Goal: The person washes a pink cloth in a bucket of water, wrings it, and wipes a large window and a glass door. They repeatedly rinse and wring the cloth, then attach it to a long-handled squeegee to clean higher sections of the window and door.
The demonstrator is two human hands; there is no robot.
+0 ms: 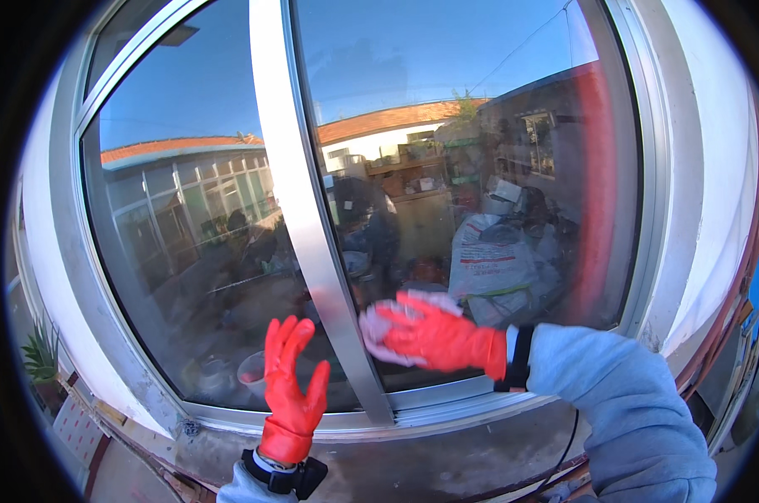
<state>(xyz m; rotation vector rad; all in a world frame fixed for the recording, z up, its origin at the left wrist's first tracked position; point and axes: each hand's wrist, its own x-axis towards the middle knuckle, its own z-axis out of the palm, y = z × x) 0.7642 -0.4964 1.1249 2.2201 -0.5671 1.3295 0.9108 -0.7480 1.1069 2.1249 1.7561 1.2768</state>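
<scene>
My right hand (433, 333), in a red rubber glove, presses a pink cloth (379, 324) to the lower left part of the right window pane (417, 251), beside the metal middle frame (319, 251). The cloth lies under the palm and fingers and sticks out around them. My left hand (291, 383), in a matching red glove, is raised before the lower part of the left pane (178, 302), fingers apart and holding nothing. Whether it touches the glass I cannot tell. Both wrists wear black straps.
Below the window runs a concrete sill (367, 459), with a small dark mesh-like pad (191, 427) at its left corner. A potted plant (42, 355) stands at the far left. A black cable (568, 446) hangs by my right forearm. The glass mirrors roofs, sky and clutter.
</scene>
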